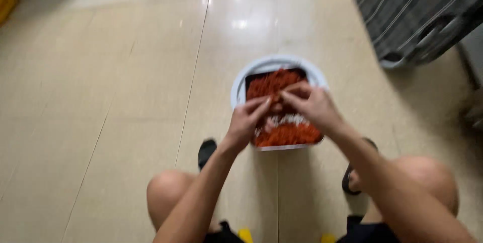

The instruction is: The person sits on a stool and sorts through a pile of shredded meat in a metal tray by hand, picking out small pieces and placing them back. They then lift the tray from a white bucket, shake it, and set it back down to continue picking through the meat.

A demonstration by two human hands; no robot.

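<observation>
A shiny tan tile floor (126, 97) lay under a round white basin (241, 84), and a dark tray (251, 79) piled with loose red shreds (289, 135) sat in it, between the person's knees. The left hand (246, 122) and right hand (314, 104) met over the pile, fingertips pinched on a few bits, though the blur hid just how tight the grip was. The shreds looked light, soft and crumbly, best picked in small pinches from the top

Bright indoor light from overhead leaves glare spots on the glossy floor (236, 21) at the far side. Motion blur softens everything; shadows are faint.
</observation>
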